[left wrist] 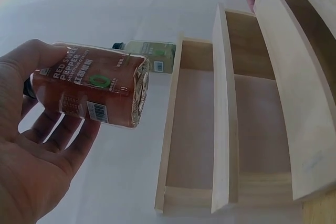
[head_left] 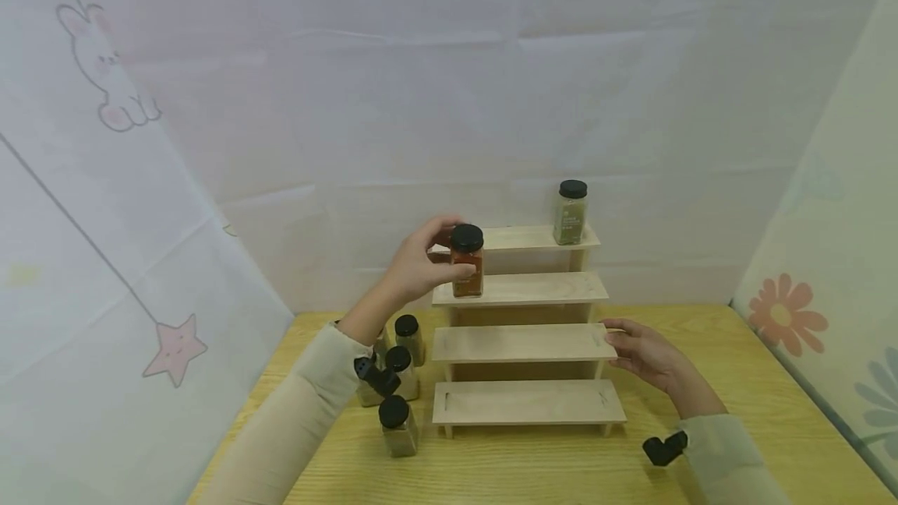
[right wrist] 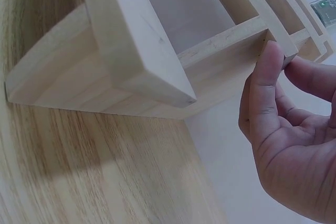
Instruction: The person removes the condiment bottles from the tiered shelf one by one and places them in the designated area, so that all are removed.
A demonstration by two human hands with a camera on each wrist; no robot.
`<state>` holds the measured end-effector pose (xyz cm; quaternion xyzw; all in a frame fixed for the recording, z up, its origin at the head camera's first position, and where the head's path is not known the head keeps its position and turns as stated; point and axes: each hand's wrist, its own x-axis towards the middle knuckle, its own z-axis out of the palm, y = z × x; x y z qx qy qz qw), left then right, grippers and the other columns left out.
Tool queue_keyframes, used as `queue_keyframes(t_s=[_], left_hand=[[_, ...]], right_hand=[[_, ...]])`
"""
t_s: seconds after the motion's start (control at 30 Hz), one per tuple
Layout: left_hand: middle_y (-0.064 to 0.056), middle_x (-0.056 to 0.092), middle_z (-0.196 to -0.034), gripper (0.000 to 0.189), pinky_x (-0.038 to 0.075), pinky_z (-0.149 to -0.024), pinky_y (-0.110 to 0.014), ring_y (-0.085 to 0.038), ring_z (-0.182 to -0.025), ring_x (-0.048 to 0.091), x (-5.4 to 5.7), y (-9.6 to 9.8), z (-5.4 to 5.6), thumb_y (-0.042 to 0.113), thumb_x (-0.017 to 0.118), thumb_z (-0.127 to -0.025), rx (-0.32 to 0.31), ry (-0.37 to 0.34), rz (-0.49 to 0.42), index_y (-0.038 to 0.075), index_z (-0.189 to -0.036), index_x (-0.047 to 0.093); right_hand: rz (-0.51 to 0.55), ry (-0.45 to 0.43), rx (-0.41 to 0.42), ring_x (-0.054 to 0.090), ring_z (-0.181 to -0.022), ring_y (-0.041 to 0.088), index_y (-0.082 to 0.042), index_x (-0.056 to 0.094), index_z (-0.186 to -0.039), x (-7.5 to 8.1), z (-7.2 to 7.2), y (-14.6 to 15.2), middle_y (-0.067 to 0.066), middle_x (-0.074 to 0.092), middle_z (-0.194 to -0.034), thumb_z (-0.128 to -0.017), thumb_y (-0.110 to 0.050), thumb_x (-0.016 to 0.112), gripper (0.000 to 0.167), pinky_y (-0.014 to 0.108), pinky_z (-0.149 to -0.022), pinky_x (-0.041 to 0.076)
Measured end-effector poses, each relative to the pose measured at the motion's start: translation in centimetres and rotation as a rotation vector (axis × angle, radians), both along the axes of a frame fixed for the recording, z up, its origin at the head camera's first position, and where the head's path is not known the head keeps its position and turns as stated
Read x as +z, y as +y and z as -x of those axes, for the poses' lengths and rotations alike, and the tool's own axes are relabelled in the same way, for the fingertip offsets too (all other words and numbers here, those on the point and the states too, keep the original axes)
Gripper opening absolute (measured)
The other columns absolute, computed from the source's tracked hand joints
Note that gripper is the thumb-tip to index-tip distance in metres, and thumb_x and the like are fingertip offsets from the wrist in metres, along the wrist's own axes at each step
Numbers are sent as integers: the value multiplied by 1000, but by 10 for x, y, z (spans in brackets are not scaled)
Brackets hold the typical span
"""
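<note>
My left hand [head_left: 418, 262] grips a spice jar of red sweet pepper [head_left: 468, 275] with a black lid. In the head view the jar overlaps the upper two steps of a wooden tiered rack [head_left: 522, 344]; the left wrist view shows its label and base. My right hand [head_left: 644, 354] pinches the right end of the rack's second step from the bottom, thumb and fingers on either side of the board in the right wrist view. On the top step, at its right end, stands a jar of green spice [head_left: 570, 217].
Several black-lidded jars stand on the wooden table [head_left: 533, 474] left of the rack, partly behind my left forearm; the foremost jar [head_left: 400, 435] stands apart. A pale cloth wall [head_left: 435, 100] rises right behind the rack, with printed side panels left and right.
</note>
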<state>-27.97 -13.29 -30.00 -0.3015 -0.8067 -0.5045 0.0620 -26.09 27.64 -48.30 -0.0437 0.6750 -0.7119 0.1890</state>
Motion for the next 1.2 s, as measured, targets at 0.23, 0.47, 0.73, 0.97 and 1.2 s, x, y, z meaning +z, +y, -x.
queue_keyframes(t_s=[0.23,0.47,0.73,0.97,1.2], left_hand=[[-11,62,-124,65,55,-96,-43,-26,-108,61,-6,-20,-21,9,84,-84,9,-6,7,13,-140,53],[-10,62,-123,63,55,-93,-40,-25,-110,60,-16,-47,-39,8,84,-83,25,-55,-3,14,-139,54],[-9,63,-121,62,56,-90,-31,-15,-108,62,-38,-84,-58,5,83,-83,18,-50,-13,12,-138,55],[-10,62,-124,61,56,-88,-29,-13,-109,63,-60,-116,-73,3,81,-84,13,-84,-46,9,-138,53],[-7,60,-125,61,55,-89,-26,-14,-107,66,-80,-146,-84,0,79,-86,19,-115,-42,4,-139,50]], right_hand=[[4,4,2,54,-84,7,3,16,-159,0,-2,0,6,38,-127,-105,-19,57,71,27,-81,56],[6,8,13,57,-85,8,2,19,-158,-2,-3,2,7,40,-128,-105,-20,58,70,30,-83,57],[15,10,7,57,-84,7,3,16,-159,0,-1,0,21,19,-149,-105,-19,57,71,29,-82,56],[4,10,11,55,-83,7,5,12,-159,3,-1,0,15,32,-136,-106,-19,56,73,29,-82,56],[9,5,10,56,-84,8,4,14,-159,3,-1,1,9,36,-130,-105,-18,57,72,30,-83,57]])
